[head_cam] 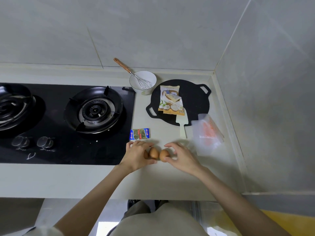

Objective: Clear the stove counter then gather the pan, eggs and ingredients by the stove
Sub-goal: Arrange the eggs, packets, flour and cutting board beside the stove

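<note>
- Eggs [154,152] are at the front part of the counter [153,181], just right of the stove's [68,150] front right corner, between my two hands.
- My left hand [136,155] curls round one egg from the left, fingers over its far side and thumb on the near side. A second brown curve shows under the palm. I take it for another egg, though most of it is hidden.
- My right hand [182,157] pinches one egg from the right, thumb near and fingers arched above.
- The two plain eggs lie side by side, touching or all but touching. I cannot tell whether they rest on the counter or hang just above it.
- Each egg's long axis runs roughly from the front edge toward the back wall. Let go, they would likely roll sideways, toward the stove or toward the bag [208,135].
- Nothing needs reaching, since the eggs are already under my fingers. Bare counter lies just behind them, between the butter [139,134] and the spatula [182,126].
- The pan [196,99] lies toward the back right corner with packets [170,101] on it, nearer my right hand. The bowl [144,79] with its whisk [134,75] stands by the stove's back right corner.
- I judge this is the setting-down of the eggs. Both hands should lift off slowly, leaving the eggs leaning on each other.
</note>
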A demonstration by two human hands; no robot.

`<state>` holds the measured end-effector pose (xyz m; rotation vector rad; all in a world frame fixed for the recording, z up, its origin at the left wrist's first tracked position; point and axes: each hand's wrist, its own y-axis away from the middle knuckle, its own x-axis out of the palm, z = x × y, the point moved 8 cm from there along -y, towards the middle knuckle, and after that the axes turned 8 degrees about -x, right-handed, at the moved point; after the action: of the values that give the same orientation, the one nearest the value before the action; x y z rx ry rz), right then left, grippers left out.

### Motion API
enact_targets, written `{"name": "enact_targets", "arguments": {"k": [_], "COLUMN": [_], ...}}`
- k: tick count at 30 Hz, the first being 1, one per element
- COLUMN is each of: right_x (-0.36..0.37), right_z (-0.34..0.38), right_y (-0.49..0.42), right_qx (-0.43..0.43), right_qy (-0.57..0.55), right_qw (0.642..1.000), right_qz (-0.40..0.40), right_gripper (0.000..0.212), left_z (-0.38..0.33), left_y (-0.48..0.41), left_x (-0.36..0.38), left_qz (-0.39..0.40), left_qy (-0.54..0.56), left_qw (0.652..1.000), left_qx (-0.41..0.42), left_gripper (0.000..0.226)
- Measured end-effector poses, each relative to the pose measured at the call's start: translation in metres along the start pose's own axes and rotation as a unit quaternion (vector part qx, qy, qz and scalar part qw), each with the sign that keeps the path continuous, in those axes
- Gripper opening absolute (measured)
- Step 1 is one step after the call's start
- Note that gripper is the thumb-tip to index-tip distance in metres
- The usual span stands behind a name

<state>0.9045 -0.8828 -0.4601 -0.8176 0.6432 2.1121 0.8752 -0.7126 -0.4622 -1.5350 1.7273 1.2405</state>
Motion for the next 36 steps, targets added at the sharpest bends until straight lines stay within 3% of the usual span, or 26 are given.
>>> {"name": "enact_targets", "arguments": {"k": [9,14,23,28,31,36], "right_x": [-0.067,-0.098,-0.101,-0.094,-0.091,-0.096], "right_z": [-0.009,-0.023,-0.061,-0.066,-0.069,-0.081], "right_y": [-0.036,-0.07,-0.129,-0.154,-0.167,-0.182], "right_qx": [0.035,0.082,0.162,0.106,0.067,0.047], "right_qy": [-0.046,-0.087,-0.087,-0.001,0.018,-0.016], "right_qw": [0.99,0.976,0.978,0.993,0.997,0.994], "right_qz": [-0.131,-0.182,-0.101,-0.05,-0.039,-0.093], "right_gripper": [0.029,0.033,0.074,0.097,0.1,0.092], "left_z": [-0.013,-0.02,-0.037,-0.04,-0.037,-0.032], "left_y": [-0.033,-0.072,-0.155,-0.185,-0.201,-0.222], "left_x": [-0.051,-0.076,-0.066,-0.057,-0.048,-0.044], "left_qz": [-0.034,-0.039,0.061,0.065,0.073,0.075], "left_qy": [0.111,0.206,0.257,0.267,0.291,0.318], "left_qw": [0.993,0.978,0.959,0.955,0.946,0.936], "left_qx": [0.037,-0.004,-0.105,-0.113,-0.123,-0.128], "left_gripper": [0.042,0.033,0.061,0.08,0.082,0.079]}}
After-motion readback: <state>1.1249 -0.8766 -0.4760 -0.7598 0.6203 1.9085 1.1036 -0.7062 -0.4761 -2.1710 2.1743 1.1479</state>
